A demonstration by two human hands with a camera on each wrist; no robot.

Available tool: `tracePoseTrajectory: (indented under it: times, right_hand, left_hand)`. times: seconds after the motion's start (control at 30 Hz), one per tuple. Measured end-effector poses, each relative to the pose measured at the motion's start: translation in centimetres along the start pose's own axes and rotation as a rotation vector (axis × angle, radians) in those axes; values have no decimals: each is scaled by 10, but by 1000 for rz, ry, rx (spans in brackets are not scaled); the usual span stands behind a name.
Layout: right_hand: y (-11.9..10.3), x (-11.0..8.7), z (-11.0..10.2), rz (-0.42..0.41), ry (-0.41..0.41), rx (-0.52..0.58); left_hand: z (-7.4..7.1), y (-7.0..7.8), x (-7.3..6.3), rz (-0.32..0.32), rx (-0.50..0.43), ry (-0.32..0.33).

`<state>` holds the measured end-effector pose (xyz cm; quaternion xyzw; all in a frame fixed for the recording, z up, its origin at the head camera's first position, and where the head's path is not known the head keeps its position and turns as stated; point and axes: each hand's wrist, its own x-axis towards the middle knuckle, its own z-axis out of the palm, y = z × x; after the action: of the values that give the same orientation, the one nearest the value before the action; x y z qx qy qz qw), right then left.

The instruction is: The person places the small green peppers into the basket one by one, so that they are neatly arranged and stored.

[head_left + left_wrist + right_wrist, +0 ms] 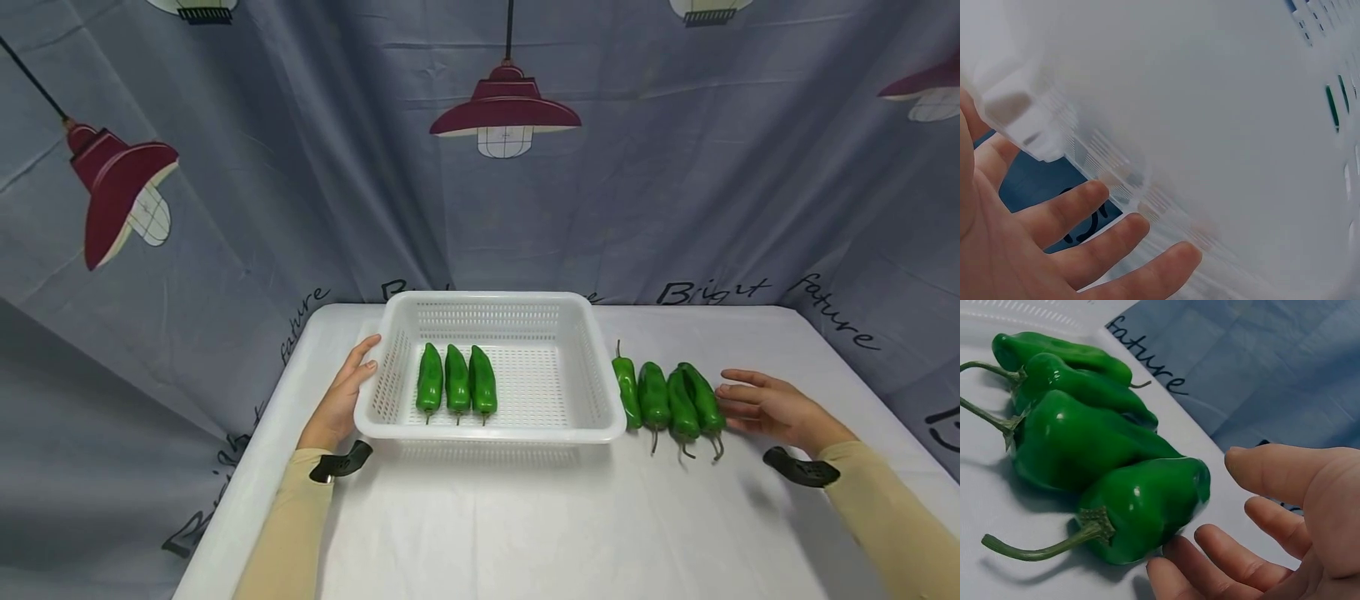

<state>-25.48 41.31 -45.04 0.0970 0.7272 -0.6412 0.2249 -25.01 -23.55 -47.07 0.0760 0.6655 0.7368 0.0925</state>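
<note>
Left hand (340, 400) spread at white basket (491, 434), right hand (780, 408) relaxed by green peppers (654, 396), curtain (337, 167) reading "Bright fature"

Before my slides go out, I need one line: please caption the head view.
Left hand at a white basket of three green peppers, right hand beside four more on the table.
</note>
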Motion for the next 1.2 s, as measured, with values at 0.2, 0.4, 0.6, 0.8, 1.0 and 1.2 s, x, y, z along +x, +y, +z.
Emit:
tracePoseTrajectory:
  times: [0.2,0.4,0.6,0.8,1.0,1.2]
  right_hand:
    - [2,1,7,10,41,-82]
    - [2,3,10,22,63,-109]
    - [5,8,10,31,89,-228]
    - [5,13,10,50,81,-214]
    - [0,7,20,28,110,-381]
    - [-2,8,27,32,142,-456]
  left_hand:
    - [0,0,-1,9,1,-5]
    - [0,-1,-1,14,-11,-11]
    - [0,-1,0,18,-11,-7]
    - [0,-1,1,19,-19,-4]
    - [0,-1,0,25,-13,-12]
    - [1,-1,0,20,-12,-8]
